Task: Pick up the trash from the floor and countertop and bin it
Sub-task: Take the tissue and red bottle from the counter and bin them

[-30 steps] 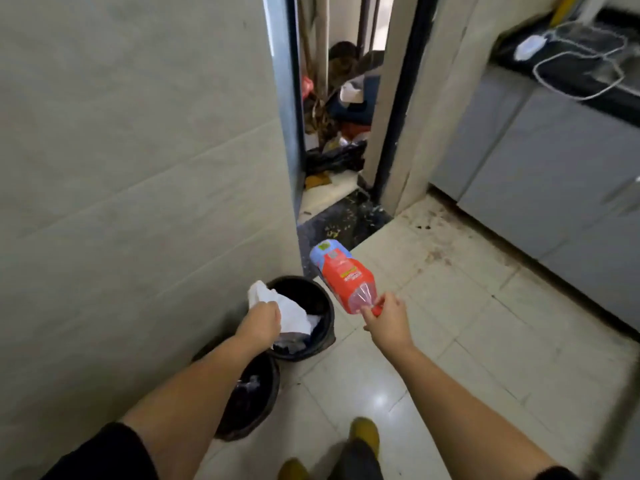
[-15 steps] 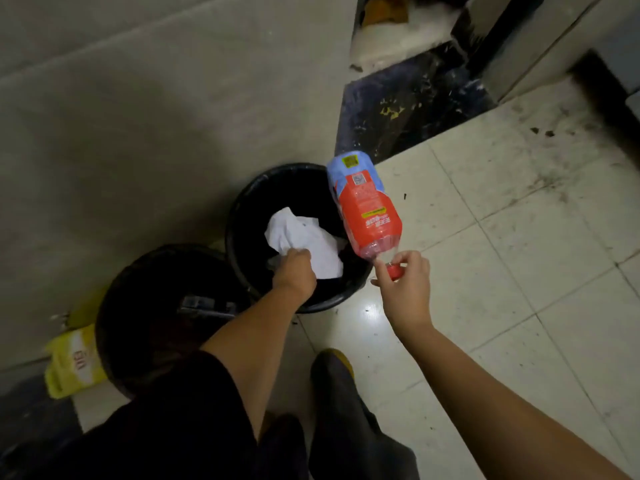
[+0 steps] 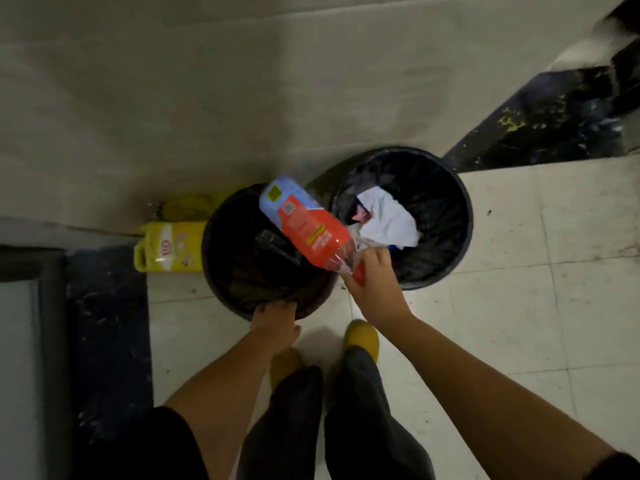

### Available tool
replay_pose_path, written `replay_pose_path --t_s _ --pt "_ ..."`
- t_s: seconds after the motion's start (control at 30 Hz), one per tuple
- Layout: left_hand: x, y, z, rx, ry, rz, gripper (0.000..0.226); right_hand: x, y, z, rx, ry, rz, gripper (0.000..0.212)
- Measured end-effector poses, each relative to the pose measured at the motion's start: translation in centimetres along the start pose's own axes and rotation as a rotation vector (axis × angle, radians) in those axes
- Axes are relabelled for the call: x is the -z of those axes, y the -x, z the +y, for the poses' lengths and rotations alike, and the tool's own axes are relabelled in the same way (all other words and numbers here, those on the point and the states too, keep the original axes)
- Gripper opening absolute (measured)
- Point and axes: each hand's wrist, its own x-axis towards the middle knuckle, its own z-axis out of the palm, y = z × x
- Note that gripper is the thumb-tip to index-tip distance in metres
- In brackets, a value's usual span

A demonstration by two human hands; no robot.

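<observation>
Paper binned, bottle next

Head view: paper (image 3: 388,216) that the left hand carried half a second ago now lies crumpled in the right-hand bin (image 3: 460,216), white against the black liner; that piece of trash is done with; the left hand (image 3: 275,320) has crossed to the left-hand bin (image 3: 221,271) and rests on its near rim, fingers curled over the edge, holding nothing else that I can make out; the right hand (image 3: 372,282) pinches the bottle (image 3: 304,223) at its red cap end, neck toward the person, base pointing away; the bottle, which was held over the right-hand bin's near rim, now hangs above the left-hand bin's mouth, tilted and not yet let go; both bins stand touching against the wall, on the tiled floor (image 3: 519,323); a yellow jug (image 3: 171,245) lies just beside the left-hand bin, against the wall.

By my reading, the left hand steadies the bin so the bottle can drop in; release looks near; whether the jug counts as trash I cannot tell.
</observation>
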Motion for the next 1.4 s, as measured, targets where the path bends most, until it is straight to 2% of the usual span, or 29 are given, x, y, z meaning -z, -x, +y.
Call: replay_pose_path --t_s 0.07,0.17,0.27,0.4,0.53,0.67,0.9,1.1,1.23,1.4 --pt "-2.0 -0.1 -3.0 -0.006 -0.069 -0.065 0.060 -3.2 -2.3 -0.7 0.071 0.162 -0.150 0.022" --pt "-3.9 -1.3 -5.7 -0.041 -0.141 0.030 0.053 -8.4 -5.9 -0.6 0.164 0.431 -0.325 0.030" --pt "-4.8 -2.7 -6.4 -0.077 -0.185 0.106 0.051 -13.3 -8.4 0.5 0.136 0.640 -0.463 0.038" --pt "-5.7 -3.8 -7.0 -0.131 -0.211 0.175 0.050 -16.1 -9.6 2.7 -0.013 0.821 -0.508 0.044" --pt "-4.9 -2.9 -7.0 -0.087 -0.146 0.174 0.050 -14.8 -9.2 1.7 0.071 0.948 -0.523 0.048" --pt "-1.2 1.8 -6.5 -0.071 -0.056 0.195 0.046 -10.0 -6.9 -2.2 0.045 0.911 -0.479 0.042" --pt "11.2 16.6 -4.4 -0.089 0.115 0.345 0.036 3.1 2.9 -11.7 -0.067 0.723 -0.354 0.044" --pt "19.4 28.6 0.5 -0.291 -0.024 0.532 0.036 13.9 12.8 -17.5 -0.194 0.535 -0.129 0.050" --pt "22.3 34.1 6.9 -0.430 -0.098 0.553 0.035 20.2 19.6 -17.5 -0.286 0.438 0.043 0.040" --pt "22.9 38.3 17.5 -0.636 -0.292 0.533 0.035 26.9 28.9 -12.9 -0.414 0.313 0.254 0.043"
